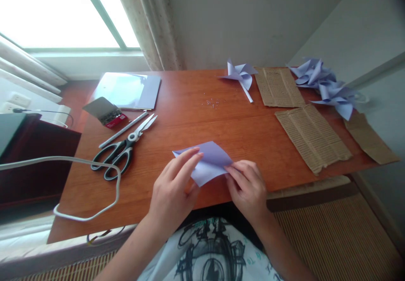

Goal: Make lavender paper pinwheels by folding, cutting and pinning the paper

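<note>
Lilac paper (210, 163) near front edge of bench (186, 116). Right fingers (238, 177) pinch its right corner; left fingers (189, 166) overlap its left side, hold unclear. Open room beyond; scissors (129, 142) off left.

To the left of your reddish-brown wooden counter (180, 116) you have a dark brown, boxy piece of furniture (41, 150). A thin white cable (119, 184) loops across the counter's left end. Behind the counter, on the left, you see a bright framed window (63, 15) and a pale fabric curtain (155, 23). Flat brown cardboard pieces (313, 135) lie on the counter's right end.
</note>
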A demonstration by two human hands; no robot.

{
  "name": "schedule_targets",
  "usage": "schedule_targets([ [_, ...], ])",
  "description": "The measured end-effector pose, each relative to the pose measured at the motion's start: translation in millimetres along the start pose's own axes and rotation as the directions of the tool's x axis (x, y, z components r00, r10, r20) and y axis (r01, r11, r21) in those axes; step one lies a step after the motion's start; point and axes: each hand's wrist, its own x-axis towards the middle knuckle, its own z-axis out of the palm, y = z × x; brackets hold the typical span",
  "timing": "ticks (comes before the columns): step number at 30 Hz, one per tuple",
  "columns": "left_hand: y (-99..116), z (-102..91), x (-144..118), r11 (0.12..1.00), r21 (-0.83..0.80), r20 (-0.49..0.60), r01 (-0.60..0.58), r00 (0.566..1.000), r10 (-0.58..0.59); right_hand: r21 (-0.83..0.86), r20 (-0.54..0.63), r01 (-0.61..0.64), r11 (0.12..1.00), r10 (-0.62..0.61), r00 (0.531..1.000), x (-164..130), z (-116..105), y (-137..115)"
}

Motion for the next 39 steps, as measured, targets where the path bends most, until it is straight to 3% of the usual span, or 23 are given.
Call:
schedule_targets([
  [5, -10, 3.4, 2, 0.979, 0.044, 0.073, -0.198, 0.978, 0.195, 0.107, 0.052, -0.058, 0.993, 0.053, 0.997, 3, -6, 1],
  [10, -21, -1.9, 6, 0.959, 0.050, 0.230, -0.281, 0.937, 0.262, 0.165, 0.061, -0.059, 0.984, 0.049, 0.997, 15, -14, 7],
  [14, -27, -6.9, 12, 0.936, 0.027, 0.285, -0.351, 0.900, 0.329, 0.115, 0.057, 0.016, 0.993, -0.023, 0.998, 33, -16, 11],
  [22, -29, -0.9, 19, 0.928, -0.017, 0.413, -0.371, 0.843, 0.345, 0.030, 0.206, 0.206, 0.978, -0.208, 0.956, 75, -5, 12],
  [26, -35, 1.9, 21, 0.929, -0.007, 0.392, -0.369, 0.854, 0.342, -0.005, 0.257, 0.193, 0.981, -0.185, 0.949, 81, 9, 25],
  [30, -45, 1.1, 21, 0.940, 0.034, 0.340, -0.338, 0.889, 0.307, 0.024, 0.242, 0.072, 0.997, -0.076, 0.967, 72, 15, 43],
  [34, -56, -0.4, 19, 0.946, 0.072, 0.274, -0.317, 0.918, 0.287, 0.065, 0.243, -0.001, 0.998, -0.015, 0.970, 58, 12, 54],
  [39, -63, -0.2, 15, 0.945, 0.125, 0.221, -0.303, 0.937, 0.271, 0.144, 0.260, -0.001, 0.990, -0.036, 0.965, 48, 1, 59],
])
